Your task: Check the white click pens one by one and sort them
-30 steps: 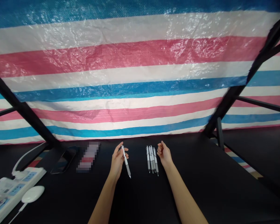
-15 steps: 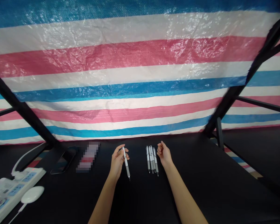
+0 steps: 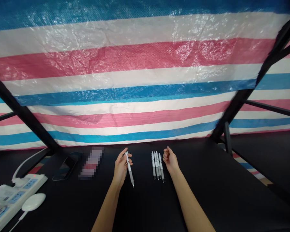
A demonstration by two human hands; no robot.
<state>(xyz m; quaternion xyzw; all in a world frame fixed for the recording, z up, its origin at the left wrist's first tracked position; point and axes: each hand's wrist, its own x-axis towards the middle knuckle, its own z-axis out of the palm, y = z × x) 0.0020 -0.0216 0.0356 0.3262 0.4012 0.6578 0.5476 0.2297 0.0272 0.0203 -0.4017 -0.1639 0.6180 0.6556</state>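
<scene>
L hand: holds wht/gray pen in fingers, tip twd person | R hand: curled in loose fist, just beside 4 pens | 4 pens: side by side on blk table, btwn both hands | far L: pwr strip w/ plugs

— Bright or dim?
— Bright across the striped sheet, dim over the black tabletop.
— Lit from where?
— From out of view; impossible to pin down. Shining back as white, crinkled glare on the sheet's upper half, duller lower down.
— Any shadows?
— Hard to make out against the black.
— Sharp?
— Clear enough on the left hand, the right hand and the row of pens, soft in fine detail. Stretched and softened toward the edges, as at the power strip. Broken into coarse squares at one pixelated patch.
</scene>
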